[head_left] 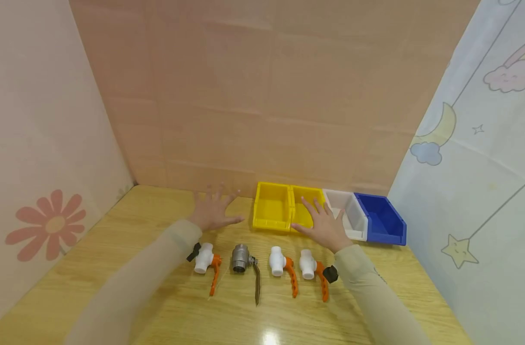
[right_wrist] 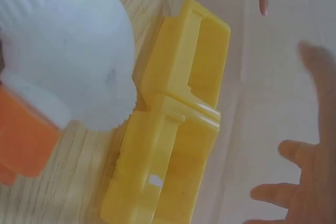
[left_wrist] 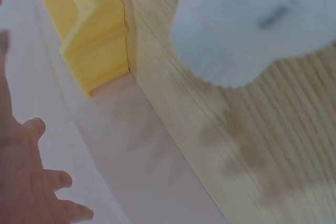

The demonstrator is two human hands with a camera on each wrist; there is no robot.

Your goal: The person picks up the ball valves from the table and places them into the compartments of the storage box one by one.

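My left hand (head_left: 212,212) is held above the back of the table, fingers spread and nothing in them. With its fingers also spread, my right hand (head_left: 326,229) hovers in front of the second yellow bin and the white bin, holding nothing. Nearer to me lies a row of ball valves. Leftmost is a white plastic valve (head_left: 204,258) with an orange lever, then a metal valve (head_left: 240,258) with a long grey lever. Two more white valves, a middle one (head_left: 277,261) and a right one (head_left: 307,264), have orange levers too. A white valve body (right_wrist: 68,51) looms close in the right wrist view.
Along the back wall stand a left yellow bin (head_left: 273,225), a second yellow bin (head_left: 307,190), a white bin (head_left: 359,232) and a blue bin (head_left: 389,237), side by side. Fabric walls enclose the wooden table (head_left: 167,311) at left, back and right.
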